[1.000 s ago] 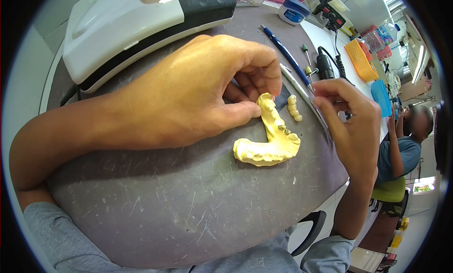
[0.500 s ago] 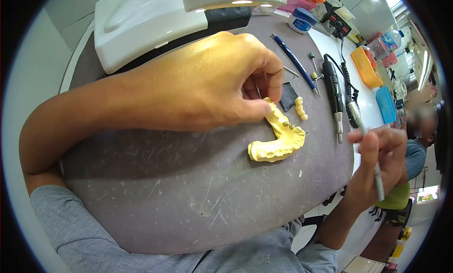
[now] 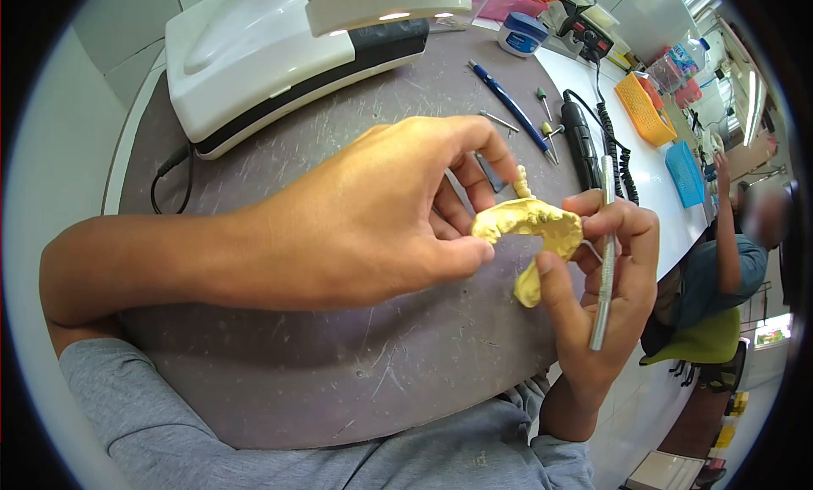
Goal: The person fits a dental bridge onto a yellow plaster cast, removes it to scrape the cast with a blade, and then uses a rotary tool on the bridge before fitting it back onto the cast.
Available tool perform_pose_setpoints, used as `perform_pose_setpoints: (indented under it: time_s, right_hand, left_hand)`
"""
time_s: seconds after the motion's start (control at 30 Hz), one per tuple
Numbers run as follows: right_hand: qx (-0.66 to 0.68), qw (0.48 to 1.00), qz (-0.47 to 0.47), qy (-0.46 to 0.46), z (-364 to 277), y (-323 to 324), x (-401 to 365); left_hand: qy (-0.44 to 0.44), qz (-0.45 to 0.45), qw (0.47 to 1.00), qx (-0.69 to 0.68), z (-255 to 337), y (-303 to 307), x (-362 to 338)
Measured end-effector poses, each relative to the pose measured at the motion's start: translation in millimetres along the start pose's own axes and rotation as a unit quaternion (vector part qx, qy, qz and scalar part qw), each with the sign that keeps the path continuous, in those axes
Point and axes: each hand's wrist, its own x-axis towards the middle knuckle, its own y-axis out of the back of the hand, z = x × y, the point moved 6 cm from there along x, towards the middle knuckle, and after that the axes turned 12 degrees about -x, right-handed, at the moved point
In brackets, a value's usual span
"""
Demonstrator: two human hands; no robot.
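Observation:
A yellow horseshoe-shaped dental cast (image 3: 555, 229) is held tilted above the bench between both hands. My left hand (image 3: 373, 219) is closed on the cast's left end, thumb below and fingers above. My right hand (image 3: 622, 261) grips its right side between thumb and forefinger. Across that same hand's fingers rests a slim metal instrument (image 3: 603, 295) with a textured handle; its working tip cannot be made out. Just behind the cast is a short row of joined cream tooth crowns (image 3: 522, 183), partly hidden. A dark flat piece (image 3: 491, 175) shows behind my left fingers.
A white lamp unit (image 3: 262, 58) stands at the back left. Behind my hands lie a blue pen (image 3: 512, 109), small burs (image 3: 544, 105) and a corded handpiece (image 3: 580, 143). Farther right are a jar (image 3: 522, 35), an orange basket (image 3: 644, 109) and a seated person (image 3: 720, 274).
The cast has been lifted off the bench and turned. My right hand has moved left and now grips it too, keeping the metal instrument. My left hand has come lower, nearer me.

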Motion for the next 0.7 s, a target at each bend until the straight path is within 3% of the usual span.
perform_pose_setpoints:
  time_s: [0.2,0.3,0.37,0.4,0.5,0.57,0.6,0.63,0.7]
  right_hand:
    - [0.024,0.999,0.011,0.023,0,2,5]
    - [-0.008,0.996,0.063,0.06,1,4,2]
    - [-0.024,0.961,0.197,0.192,-7,26,-13]
    - [0.022,0.947,0.259,0.19,-11,27,-22]
    - [0.06,0.957,0.222,0.176,-22,19,-55]
    - [-0.028,0.965,0.132,0.223,-22,16,-71]
    - [-0.075,0.947,0.077,0.304,-24,13,-72]
    - [-0.075,0.947,0.077,0.303,-25,17,-69]
    - [-0.132,0.951,-0.018,0.28,-34,11,-58]
  left_hand:
    - [-0.003,-0.07,0.997,-0.035,-4,-9,3]
    - [0.021,-0.084,0.996,-0.033,-6,-8,6]
    - [0.002,-0.086,0.996,-0.032,-8,-7,8]
    - [-0.019,-0.088,0.995,-0.03,-8,-6,8]
    - [-0.029,-0.099,0.994,-0.032,-10,-6,10]
    - [-0.012,-0.089,0.995,-0.034,-9,-6,10]
    - [0.004,-0.079,0.996,-0.033,-9,-5,11]
    - [0.005,-0.08,0.996,-0.033,-10,-5,11]
    - [0.014,-0.08,0.995,-0.058,-11,-4,12]
